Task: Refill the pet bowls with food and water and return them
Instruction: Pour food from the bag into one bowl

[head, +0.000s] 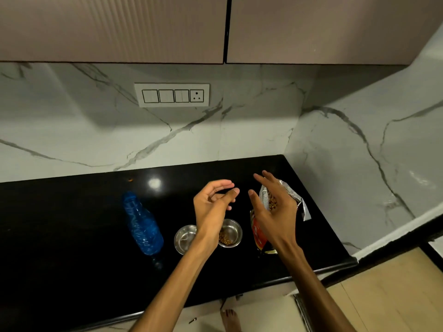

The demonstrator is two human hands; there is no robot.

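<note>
**Q:** What is on the black worktop, left to right?

**A:** A blue bottle lying down, then two steel bowls touching: the left bowl without kibble, the right bowl holding kibble. Beside them stands the open food bag.

**Q:** And your hands?

**A:** My left hand hovers loosely curled, holding nothing. My right hand is spread wide before the bag's mouth.

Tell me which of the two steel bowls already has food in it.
The right-hand bowl, nearest the food bag, holds brown kibble; the left bowl beside it is empty.
</note>
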